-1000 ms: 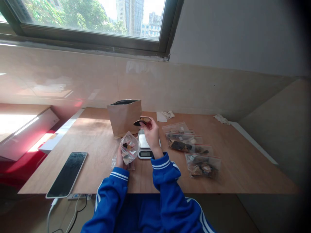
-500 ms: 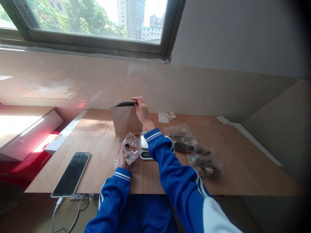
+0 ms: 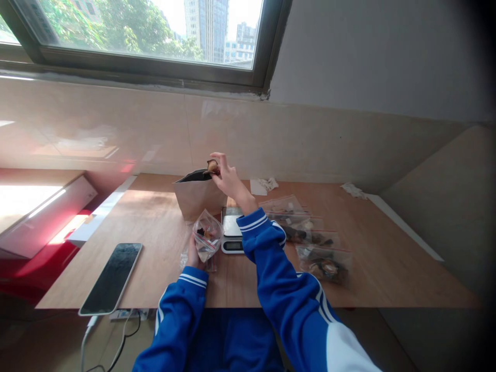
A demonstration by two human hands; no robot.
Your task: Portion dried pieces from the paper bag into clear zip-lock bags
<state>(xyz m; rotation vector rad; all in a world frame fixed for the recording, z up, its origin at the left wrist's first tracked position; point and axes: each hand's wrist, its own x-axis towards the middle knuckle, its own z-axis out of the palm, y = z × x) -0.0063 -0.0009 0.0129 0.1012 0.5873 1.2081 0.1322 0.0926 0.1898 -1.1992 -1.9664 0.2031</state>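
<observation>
My right hand (image 3: pixel 227 178) pinches a dried piece (image 3: pixel 212 166) above the paper bag (image 3: pixel 197 196); my left hand (image 3: pixel 191 254) grips the zip pouch (image 3: pixel 207 235) upright, mouth open.

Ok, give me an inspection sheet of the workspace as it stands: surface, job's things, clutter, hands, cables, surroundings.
Surface: wooden table, sunlit at its left end.
Job's things: brown paper bag standing open; small zip bag with dark pieces inside; scale between the hands; filled zip bags in a row to the right.
Clutter: phone face up near the front edge; crumpled paper scraps by the wall.
Hands: left hand in a grip on the small zip bag; right hand pinching a small brown piece at the paper bag's mouth.
Cables: white cable hanging below the phone.
Surroundings: window above a tiled wall.
</observation>
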